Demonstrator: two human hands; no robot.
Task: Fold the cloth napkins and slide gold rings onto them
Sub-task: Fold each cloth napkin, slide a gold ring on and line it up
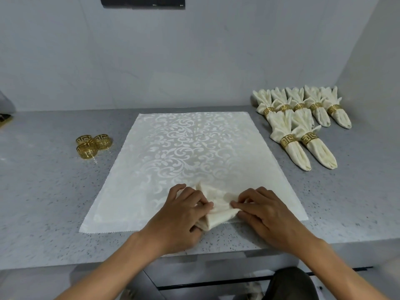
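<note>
Both my hands work the same cream napkin (218, 210) at the near edge of the counter (43, 191). My left hand (181, 215) grips the napkin's left part, fingers curled over the top of the cloth and thumb tucked against its lower fold near the counter edge. My right hand (263, 210) pinches the napkin's right side, fingertips drawn together on a gathered pleat. The napkin lies bunched between the two hands, its loose end fanning away from me and its lower corner hanging just past the near edge of a white patterned cloth (190, 148) spread flat under it.

To my left, well apart from the hands, three gold rings (93, 146) sit clustered on the counter, touching one another. To my right at the far side, seven finished napkins (303, 122) lie in two rows, five behind and two in front, each one wearing a gold ring around its middle, with the fanned end toward the wall (194, 61) and the narrow end pointing toward me. They lie just beside the patterned cloth's right edge, not on it.
</note>
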